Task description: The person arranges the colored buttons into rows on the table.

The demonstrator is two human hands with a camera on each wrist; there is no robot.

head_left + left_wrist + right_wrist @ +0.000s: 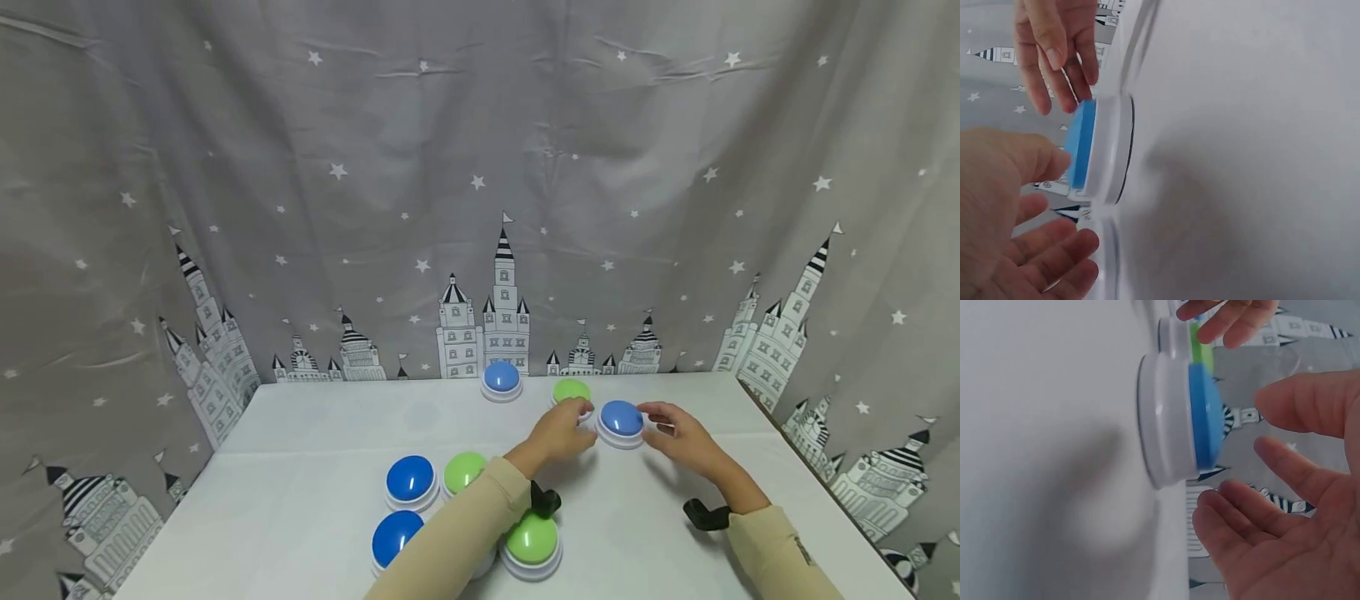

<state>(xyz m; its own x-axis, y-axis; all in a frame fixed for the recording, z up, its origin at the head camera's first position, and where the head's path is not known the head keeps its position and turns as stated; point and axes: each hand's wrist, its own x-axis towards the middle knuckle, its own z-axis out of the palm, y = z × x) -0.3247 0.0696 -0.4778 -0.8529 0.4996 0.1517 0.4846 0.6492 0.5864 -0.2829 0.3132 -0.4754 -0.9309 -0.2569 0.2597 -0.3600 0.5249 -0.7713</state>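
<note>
A blue dome push button [622, 418] with a white base sits on the table between the two hands. On its left side my left hand [561, 432] is held with fingers spread, partly in front of a green push button [572, 389]. To its right my right hand [677, 435] reaches in with loosely bent fingers and thumb apart. In the left wrist view, the left thumb overlaps the edge of the blue dome [1082, 147]. The right wrist view shows a gap between the right fingertips and the blue button [1207, 419]. Neither hand grips anything.
Another blue button [502, 379] stands at the table's back edge. Nearer on the white table [300, 500] are two blue buttons [410, 479] and two green buttons [532, 540], partly covered by the left sleeve [457, 533]. A grey castle-print curtain [480, 125] hangs behind.
</note>
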